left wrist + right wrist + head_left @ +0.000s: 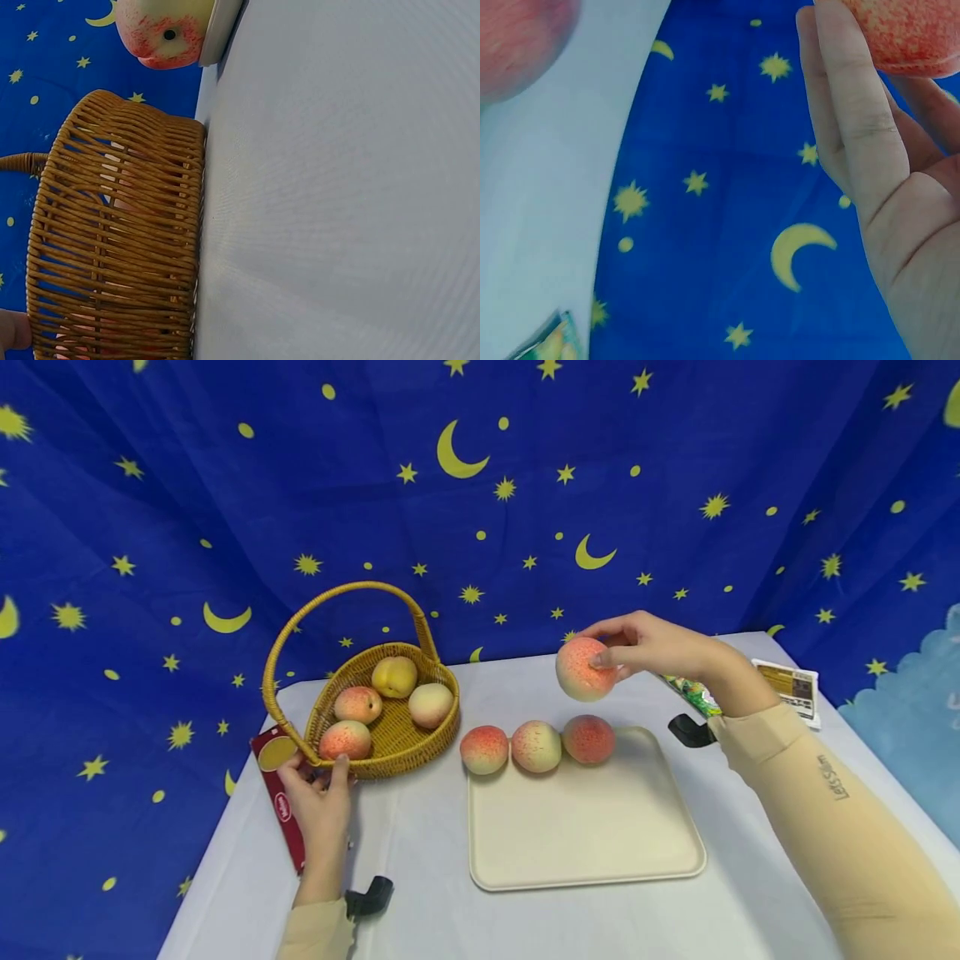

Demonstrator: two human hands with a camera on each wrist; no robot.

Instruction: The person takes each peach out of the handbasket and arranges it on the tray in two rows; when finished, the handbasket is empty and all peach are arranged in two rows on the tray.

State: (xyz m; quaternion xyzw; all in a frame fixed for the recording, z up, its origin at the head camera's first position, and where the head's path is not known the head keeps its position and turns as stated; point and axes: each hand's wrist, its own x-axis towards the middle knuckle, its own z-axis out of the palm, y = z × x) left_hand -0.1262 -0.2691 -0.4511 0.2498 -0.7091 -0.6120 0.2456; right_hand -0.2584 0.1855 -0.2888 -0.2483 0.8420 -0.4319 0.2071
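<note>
My right hand (652, 647) holds a pink-and-cream peach (583, 670) in the air above the far edge of the beige tray (585, 843). In the right wrist view its fingers (862, 112) lie along the side of that peach. Three more peaches, one of them a red peach (589, 740), sit in a row along the tray's far side. At the near left of the wicker basket (408, 760), my left hand (322, 802) pinches the rim. Inside the basket are a yellow peach (394, 677), a pale peach (431, 705) and two reddish ones.
A dark red box (288, 827) lies partly under the basket's left side. The basket's arched handle (360, 585) stands upright. Behind my right wrist are a green packet (693, 695) and a white-edged packet (787, 689). A blue star-patterned curtain (405, 527) hangs behind the white table (420, 877).
</note>
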